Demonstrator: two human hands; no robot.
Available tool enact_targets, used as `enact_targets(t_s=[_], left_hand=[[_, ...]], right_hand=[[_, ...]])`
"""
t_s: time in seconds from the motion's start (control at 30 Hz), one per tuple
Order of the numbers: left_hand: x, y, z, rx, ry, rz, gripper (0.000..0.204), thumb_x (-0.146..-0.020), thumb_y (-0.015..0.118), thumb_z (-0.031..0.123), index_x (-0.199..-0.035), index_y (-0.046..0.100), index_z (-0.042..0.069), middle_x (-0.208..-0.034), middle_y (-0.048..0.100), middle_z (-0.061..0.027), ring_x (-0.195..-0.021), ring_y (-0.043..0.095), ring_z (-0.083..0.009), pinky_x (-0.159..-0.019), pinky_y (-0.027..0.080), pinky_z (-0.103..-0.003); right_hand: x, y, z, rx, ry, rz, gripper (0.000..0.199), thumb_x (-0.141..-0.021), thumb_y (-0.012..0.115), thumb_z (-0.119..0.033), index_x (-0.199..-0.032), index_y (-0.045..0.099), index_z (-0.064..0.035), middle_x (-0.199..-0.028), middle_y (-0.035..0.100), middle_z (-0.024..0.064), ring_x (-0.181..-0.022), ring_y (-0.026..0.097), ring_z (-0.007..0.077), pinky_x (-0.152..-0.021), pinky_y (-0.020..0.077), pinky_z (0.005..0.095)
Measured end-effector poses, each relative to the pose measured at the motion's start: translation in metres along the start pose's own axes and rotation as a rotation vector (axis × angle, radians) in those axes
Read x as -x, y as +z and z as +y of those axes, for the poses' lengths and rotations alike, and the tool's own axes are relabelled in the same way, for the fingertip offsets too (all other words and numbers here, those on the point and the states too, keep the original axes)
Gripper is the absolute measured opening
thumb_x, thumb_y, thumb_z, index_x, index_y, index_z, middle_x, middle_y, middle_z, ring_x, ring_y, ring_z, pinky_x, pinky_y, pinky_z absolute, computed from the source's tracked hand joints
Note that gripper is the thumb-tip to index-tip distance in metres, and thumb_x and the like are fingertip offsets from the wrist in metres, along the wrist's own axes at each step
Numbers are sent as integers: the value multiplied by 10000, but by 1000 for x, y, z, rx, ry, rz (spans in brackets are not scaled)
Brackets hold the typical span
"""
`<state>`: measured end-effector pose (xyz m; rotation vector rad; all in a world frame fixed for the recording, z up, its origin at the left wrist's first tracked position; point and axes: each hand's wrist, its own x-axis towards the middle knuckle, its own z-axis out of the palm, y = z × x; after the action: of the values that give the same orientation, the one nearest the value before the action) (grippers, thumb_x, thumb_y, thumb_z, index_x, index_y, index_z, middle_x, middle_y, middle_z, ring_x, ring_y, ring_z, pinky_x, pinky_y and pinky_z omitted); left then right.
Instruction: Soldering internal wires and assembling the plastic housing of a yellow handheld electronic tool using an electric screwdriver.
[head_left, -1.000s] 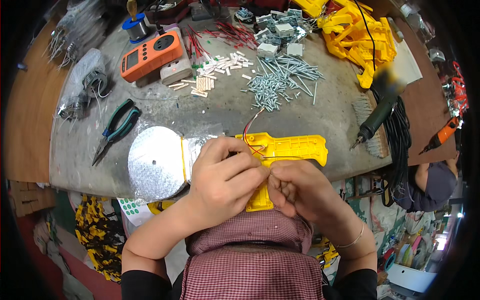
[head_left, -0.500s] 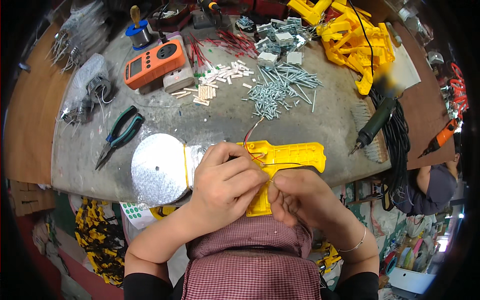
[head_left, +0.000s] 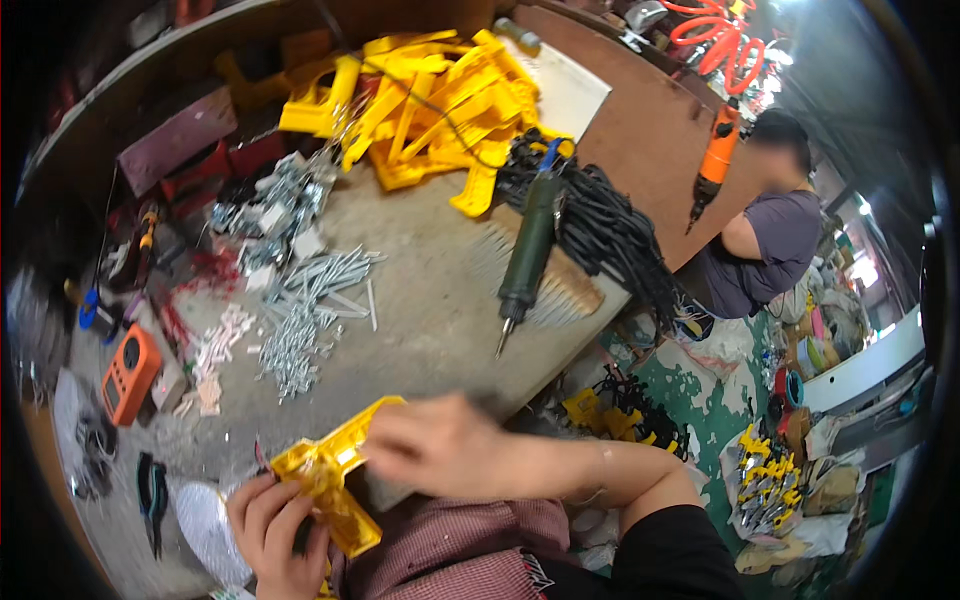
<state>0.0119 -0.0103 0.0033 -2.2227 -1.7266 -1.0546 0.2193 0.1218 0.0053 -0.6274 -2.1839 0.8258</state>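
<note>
My left hand (head_left: 275, 530) grips a yellow plastic housing half (head_left: 350, 520) at the table's front edge, its fingers curled over the side. The housing is shaped like a pistol grip, with its open inner side partly showing. Over the housing's right arm hovers my right hand (head_left: 430, 445), smeared by motion; its fingers are too blurred to read. Whether it touches the housing cannot be made out. A bit of red wire pokes up beside the left fingers. Left of that hand lies a round silver foil disc (head_left: 205, 530).
Loose screws (head_left: 300, 345) lie beyond the housing. A dark green electric screwdriver (head_left: 530, 245) rests across a brush (head_left: 575, 280) beside black cables (head_left: 610, 230). Yellow housings (head_left: 440, 100) are heaped behind. Pliers (head_left: 152, 500) and an orange meter (head_left: 130, 375) lie left. A co-worker (head_left: 765, 240) sits right.
My view has swung right. Both hands were together at the wires over the housing; now they are apart, the left gripping the housing, now tilted, and the right moving over its arm.
</note>
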Motion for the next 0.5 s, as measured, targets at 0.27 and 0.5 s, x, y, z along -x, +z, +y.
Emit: enact_targets(t_s=[0.27, 0.5], left_hand=[[30, -29, -33, -295, -214, -383, 878, -746, 787, 384, -1440, 396, 15, -1345, 487, -239, -1275, 422, -432, -1096, 303, -557], [39, -23, -62, -357, -404, -489, 932, -695, 828, 363, -1446, 397, 20, -1348, 466, -262, -1270, 403, -453, -1100, 296, -541]], right_hand=[[0, -301, 183, 948, 672, 398, 222, -845, 684, -209, -982, 711, -36, -945, 707, 190, -946, 676, 346, -838, 524, 426], [-16, -299, 191, 1157, 305, 740, 176, -920, 610, -203, -940, 642, -30, -917, 646, 162, -894, 623, 393, -808, 493, 468]])
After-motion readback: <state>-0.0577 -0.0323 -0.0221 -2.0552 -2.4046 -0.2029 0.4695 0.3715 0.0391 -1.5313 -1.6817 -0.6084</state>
